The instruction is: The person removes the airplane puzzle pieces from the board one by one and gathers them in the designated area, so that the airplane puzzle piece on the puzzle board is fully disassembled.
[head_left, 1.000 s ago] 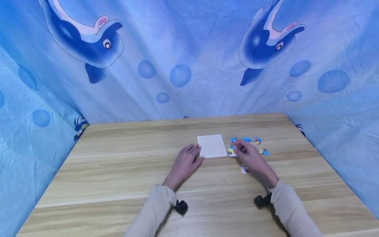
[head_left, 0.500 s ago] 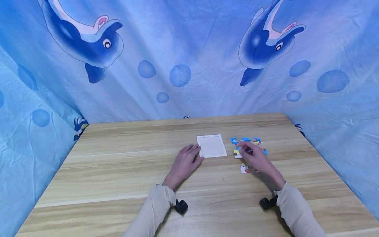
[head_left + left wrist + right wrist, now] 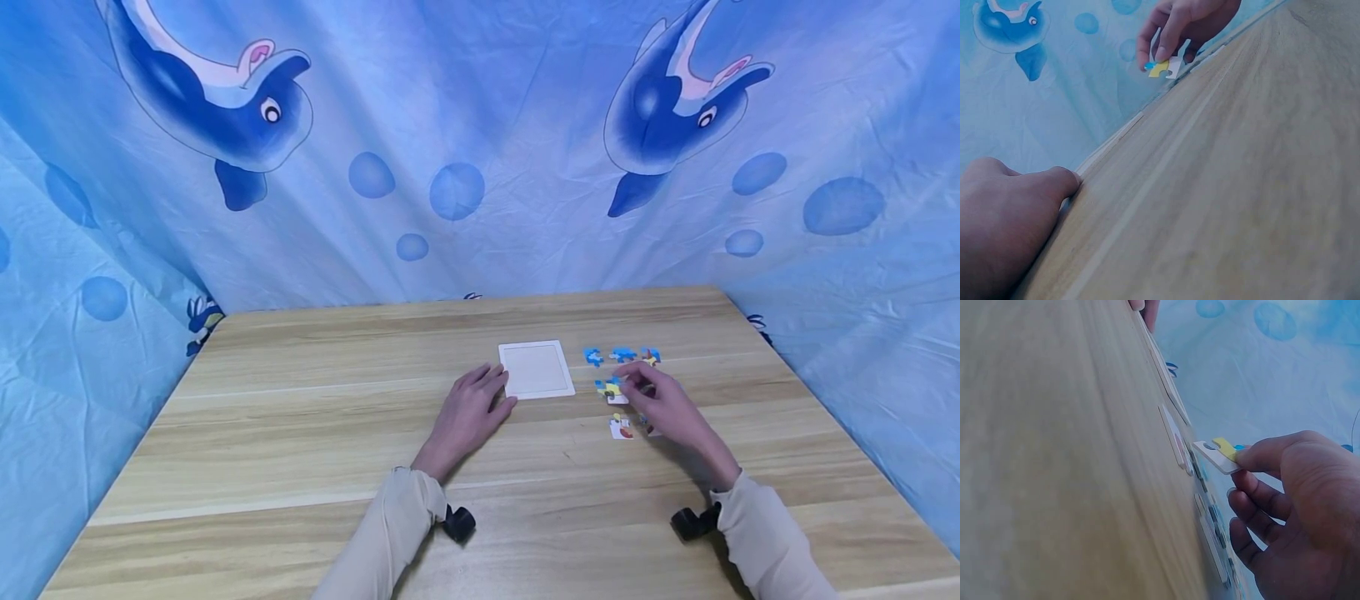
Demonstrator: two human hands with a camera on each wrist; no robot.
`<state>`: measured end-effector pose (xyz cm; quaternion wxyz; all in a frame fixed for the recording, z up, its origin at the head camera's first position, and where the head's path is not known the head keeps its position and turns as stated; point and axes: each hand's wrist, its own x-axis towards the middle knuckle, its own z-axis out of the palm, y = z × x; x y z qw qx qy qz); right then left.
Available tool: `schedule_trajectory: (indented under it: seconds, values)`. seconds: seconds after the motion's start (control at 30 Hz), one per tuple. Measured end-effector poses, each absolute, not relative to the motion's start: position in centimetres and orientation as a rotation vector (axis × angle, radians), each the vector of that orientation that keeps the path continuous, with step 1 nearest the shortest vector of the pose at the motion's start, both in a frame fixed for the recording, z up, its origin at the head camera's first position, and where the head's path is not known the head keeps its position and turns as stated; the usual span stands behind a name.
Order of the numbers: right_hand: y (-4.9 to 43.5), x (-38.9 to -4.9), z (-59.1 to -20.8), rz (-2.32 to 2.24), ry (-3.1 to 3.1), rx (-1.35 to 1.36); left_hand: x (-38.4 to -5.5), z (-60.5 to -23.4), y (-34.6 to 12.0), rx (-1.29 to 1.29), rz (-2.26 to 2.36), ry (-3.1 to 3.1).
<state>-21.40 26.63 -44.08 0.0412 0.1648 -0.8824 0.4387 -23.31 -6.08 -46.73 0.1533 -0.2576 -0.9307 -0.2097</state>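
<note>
My right hand (image 3: 667, 408) pinches a yellow, white and blue jigsaw piece (image 3: 1222, 453) between thumb and index finger, holding it above the tabletop. The other fingers are loosely bent, as the right wrist view shows. My left hand (image 3: 467, 412) lies palm down with fingertips and thumb at the left edge of a white square puzzle tray (image 3: 536, 371). Loose jigsaw pieces lie right of the tray: a blue one (image 3: 593, 357), another blue one (image 3: 622, 355), and a white and red one (image 3: 621, 428). Some others are partly hidden by my right hand.
The wooden table (image 3: 300, 433) reaches back to a blue curtain (image 3: 525, 167) with printed dolphins, which also hangs at both sides. A small black camera sits at each wrist, on the left (image 3: 459, 525) and on the right (image 3: 690, 523).
My right hand has moved rightward, away from the tray, with the pinched jigsaw piece, and is over the loose pieces. My left hand and the tray stay in place.
</note>
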Motion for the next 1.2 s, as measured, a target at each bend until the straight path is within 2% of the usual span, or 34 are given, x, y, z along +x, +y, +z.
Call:
schedule_trajectory:
  seconds: [1.2]
  values:
    - [30.0, -18.9, -43.7, 1.206, -2.714, 0.365, -23.3, -46.8, -6.2, -0.745, -0.594, -2.649]
